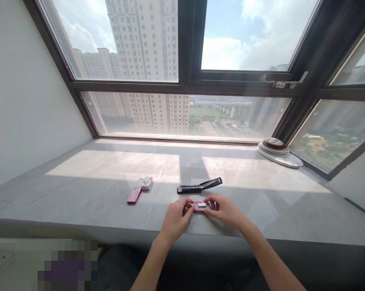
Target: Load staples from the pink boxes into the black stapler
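A small red-and-white staple box [197,209] lies flat near the front of the sill, with a small whitish piece [202,205] on top that could be a strip of staples. My left hand [178,216] pinches the box's left end between thumb and fingers. At its right end, the thumb and fingers of my right hand [223,209] close around the edge. Just beyond both hands rests a black stapler [200,186], folded open with its arm pointing right. Neither hand touches the stapler.
To the left lie a red flat box [134,195] and a small white box [147,183], close together. A stack of round plates or discs [275,149] stands in the far right corner by the window. The grey sill [88,202] ends in a front edge below my wrists.
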The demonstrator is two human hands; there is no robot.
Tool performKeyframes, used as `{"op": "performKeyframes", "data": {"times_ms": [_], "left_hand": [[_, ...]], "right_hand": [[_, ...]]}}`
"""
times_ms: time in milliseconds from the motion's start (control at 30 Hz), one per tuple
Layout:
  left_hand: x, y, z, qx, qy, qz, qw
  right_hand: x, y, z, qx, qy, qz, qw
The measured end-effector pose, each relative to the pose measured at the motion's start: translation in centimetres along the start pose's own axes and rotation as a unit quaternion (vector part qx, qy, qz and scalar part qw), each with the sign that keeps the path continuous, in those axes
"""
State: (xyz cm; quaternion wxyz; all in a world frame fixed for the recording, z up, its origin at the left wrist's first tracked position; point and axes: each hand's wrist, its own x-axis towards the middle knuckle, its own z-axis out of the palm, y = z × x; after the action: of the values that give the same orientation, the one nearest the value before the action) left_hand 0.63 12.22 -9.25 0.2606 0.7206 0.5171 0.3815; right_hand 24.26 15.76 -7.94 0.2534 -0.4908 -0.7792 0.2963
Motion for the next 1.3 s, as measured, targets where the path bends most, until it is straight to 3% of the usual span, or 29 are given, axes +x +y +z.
{"op": "performKeyframes", "data": {"times_ms": [167, 367, 500, 567, 667, 733, 867, 967, 1100, 1300], "left_hand": [[-0.7, 0.3, -1.5, -0.056, -0.056, 0.005, 0.997], [-1.5, 0.1, -1.9, -0.003, -0.048, 0.019, 0.999], [-1.4, -0.1, -1.6, -0.020, -0.046, 0.015, 0.999], [-1.0, -0.6, -1.8, -0.020, -0.018, 0.002, 1.000], [0.6, -2.2, -2.9, 0.051, 0.096, -0.023, 0.994], [2.0, -3.6, -3.7, 0.103, 0.144, -0.032, 0.984], [4.6, -5.6, -4.3, 0.147, 0.068, -0.027, 0.986], [5.2, -5.8, -3.8, 0.161, 0.021, -0.015, 0.987], [4.2, -5.1, -3.2, 0.152, 0.015, -0.007, 0.988], [3.1, -4.5, -3.0, 0.145, 0.023, -0.003, 0.989]], "right_hand": [[0.5, -0.9, 0.1, -0.026, -0.013, -0.020, 0.999], [0.4, -0.5, 1.6, 0.028, -0.006, -0.013, 1.000], [0.2, -0.2, 2.4, 0.046, 0.010, 0.003, 0.999], [0.1, -0.3, 2.6, 0.043, 0.017, 0.007, 0.999], [-0.4, -0.8, 2.6, 0.030, 0.032, 0.010, 0.999], [-0.6, -1.2, 2.6, 0.023, 0.039, 0.008, 0.999], [-0.2, -1.7, 2.5, 0.021, 0.051, -0.014, 0.998], [1.4, -2.1, 2.6, 0.018, 0.069, -0.038, 0.997], [4.4, -2.6, 2.5, -0.010, 0.080, -0.054, 0.995], [6.6, -2.7, 2.4, -0.039, 0.026, -0.068, 0.997]]}}
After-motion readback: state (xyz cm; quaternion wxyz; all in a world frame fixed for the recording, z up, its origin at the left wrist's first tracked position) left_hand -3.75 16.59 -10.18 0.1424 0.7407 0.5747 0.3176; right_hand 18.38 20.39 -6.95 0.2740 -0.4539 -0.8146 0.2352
